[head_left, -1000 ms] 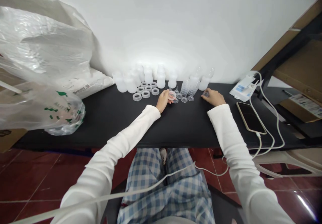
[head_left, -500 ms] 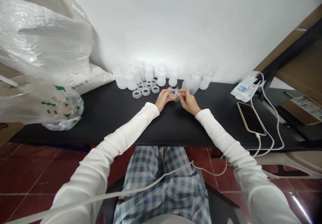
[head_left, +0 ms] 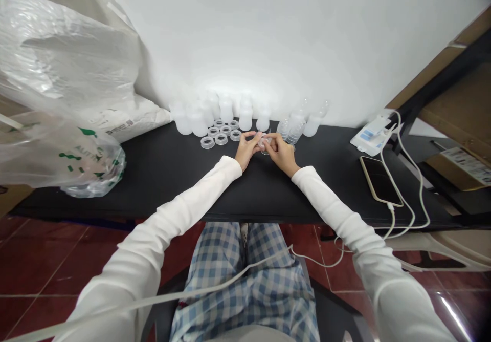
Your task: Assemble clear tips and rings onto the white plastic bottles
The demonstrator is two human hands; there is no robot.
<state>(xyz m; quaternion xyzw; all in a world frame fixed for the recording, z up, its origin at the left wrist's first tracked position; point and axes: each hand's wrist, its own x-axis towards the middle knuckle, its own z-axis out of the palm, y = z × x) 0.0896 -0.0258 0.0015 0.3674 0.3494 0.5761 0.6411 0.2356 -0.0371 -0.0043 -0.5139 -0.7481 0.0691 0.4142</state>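
My left hand [head_left: 246, 151] and my right hand [head_left: 280, 152] meet over the black table [head_left: 172, 178], both pinched on a small clear plastic ring piece [head_left: 263, 142] held between their fingertips. Just behind them lie several translucent rings [head_left: 219, 133] and a row of white plastic bottles [head_left: 226, 111] along the wall. Stacked clear nipple-like pieces [head_left: 293, 129] stand to the right of my hands.
A large plastic bag [head_left: 61, 101] fills the table's left end. A phone [head_left: 378, 180] on a white cable and a white box [head_left: 370, 136] lie at the right. Cardboard boxes on a dark shelf [head_left: 456, 106] stand further right.
My right hand came in from the right with a small clear piece and joined the left hand at the ring. Both hands now hold the piece together, slightly nearer the bottles.
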